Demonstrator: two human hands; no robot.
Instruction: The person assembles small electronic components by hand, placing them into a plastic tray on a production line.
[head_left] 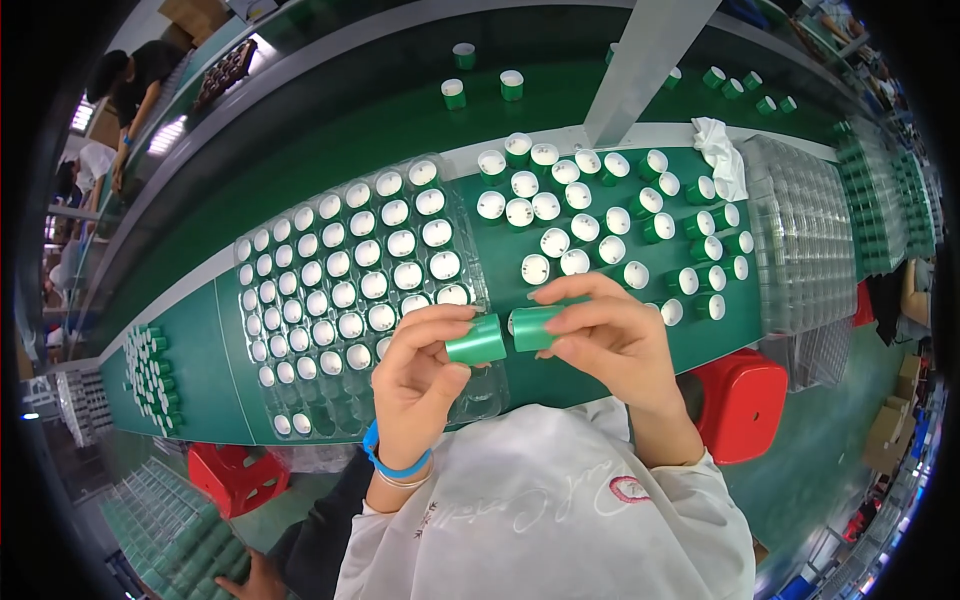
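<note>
My left hand (pixel 415 370) wears a blue wristband and grips a shiny green cylinder (pixel 474 341) between thumb and fingers. A second green cylinder (pixel 535 328) is pinched in my right hand (pixel 622 345). Both lie on their sides, end facing end with a narrow gap, held above the table's near edge. Beneath and left of my left hand is a clear plastic tray (pixel 345 392), its pockets mostly filled with white-topped green cylinders; several pockets along the near side hold none. Beyond my right hand, several loose white-topped cylinders (pixel 583 228) stand upright on the green table (pixel 540 375).
Behind the table runs a green belt (pixel 400 110) carrying a few cylinders. A metal post (pixel 640 75) rises at its edge. Stacked clear trays (pixel 800 235) and a white cloth (pixel 720 160) are at right. Red stools (pixel 745 405) stand below. Another person's hand (pixel 262 578) shows lower left.
</note>
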